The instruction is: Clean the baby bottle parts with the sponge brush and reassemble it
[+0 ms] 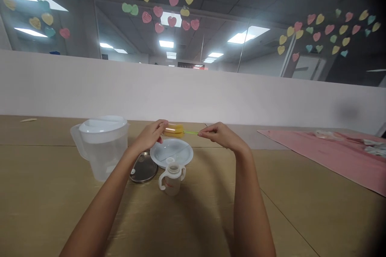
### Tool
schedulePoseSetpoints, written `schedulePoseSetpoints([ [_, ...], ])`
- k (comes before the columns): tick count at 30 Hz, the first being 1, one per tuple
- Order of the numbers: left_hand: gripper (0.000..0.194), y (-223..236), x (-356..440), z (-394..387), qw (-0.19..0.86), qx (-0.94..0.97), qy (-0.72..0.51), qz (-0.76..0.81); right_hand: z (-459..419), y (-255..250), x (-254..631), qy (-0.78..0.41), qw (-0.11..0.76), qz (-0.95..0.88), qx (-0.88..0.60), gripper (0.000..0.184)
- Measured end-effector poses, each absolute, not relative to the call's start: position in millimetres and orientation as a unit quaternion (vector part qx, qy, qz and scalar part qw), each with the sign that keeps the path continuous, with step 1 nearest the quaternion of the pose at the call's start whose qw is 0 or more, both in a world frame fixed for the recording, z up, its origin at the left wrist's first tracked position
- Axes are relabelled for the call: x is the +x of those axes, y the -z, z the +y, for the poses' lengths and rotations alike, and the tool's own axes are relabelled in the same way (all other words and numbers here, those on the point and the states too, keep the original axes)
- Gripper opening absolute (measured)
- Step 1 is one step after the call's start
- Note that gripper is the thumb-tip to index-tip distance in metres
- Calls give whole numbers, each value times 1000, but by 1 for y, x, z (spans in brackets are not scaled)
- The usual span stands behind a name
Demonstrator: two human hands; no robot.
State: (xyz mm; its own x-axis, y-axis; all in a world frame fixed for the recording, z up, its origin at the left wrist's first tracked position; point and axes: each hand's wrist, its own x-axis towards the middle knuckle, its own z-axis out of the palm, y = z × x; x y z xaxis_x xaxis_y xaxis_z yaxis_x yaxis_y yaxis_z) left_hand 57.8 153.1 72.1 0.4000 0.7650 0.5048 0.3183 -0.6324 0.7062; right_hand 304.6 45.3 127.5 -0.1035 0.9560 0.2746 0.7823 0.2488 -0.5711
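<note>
Yellow sponge of a bottle brush (174,130) sits at 12 o'clock, held up between the two hands just beyond the far rim of a white plastic plate (171,151). The right hand (221,135) pinches the brush's thin green stem (191,131) between thumb and fingertips. The left hand (149,135) is curled, its fingers at the sponge's left end with a small red bit showing beneath them; whether it grips, I cannot tell. Nearer in, also at 12 o'clock, a two-handled sippy cup (171,177) stands touching the plate's near edge. A round steel lid (144,167) lies at 11 o'clock, just beside the left forearm, and a lidded plastic pitcher (99,148) stands at 10 o'clock. Open tan table (271,192) runs right to the diagonal edge of a pink cloth (319,156) at 2 o'clock. A small wooden stick (28,119) lies near the table's far edge, against a low white partition (181,88).
</note>
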Motion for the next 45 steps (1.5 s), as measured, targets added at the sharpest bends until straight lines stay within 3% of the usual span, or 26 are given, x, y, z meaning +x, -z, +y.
schedulePoseSetpoints([
  [5, 49, -61, 35, 177, 24, 815, -299, 496, 48, -126, 310, -69, 293, -687, -662, 31],
  [8, 43, -46, 29, 192, -32, 809, -149, 567, 44, -128, 314, -47, 291, -673, -679, 31],
  [17, 25, 1, 47, 206, 34, 824, -23, 565, 45, -123, 319, -43, 287, -661, -692, 29],
  [26, 46, -14, 63, 197, 1, 807, -116, 579, 51, -122, 312, -39, 276, -676, -682, 26],
  [34, 32, 15, 116, 185, 138, 910, -147, 362, 49, -122, 313, -25, 277, -665, -693, 27],
  [45, 27, 31, 119, 195, 174, 893, -208, 360, 50, -121, 316, -26, 257, -659, -707, 26],
])
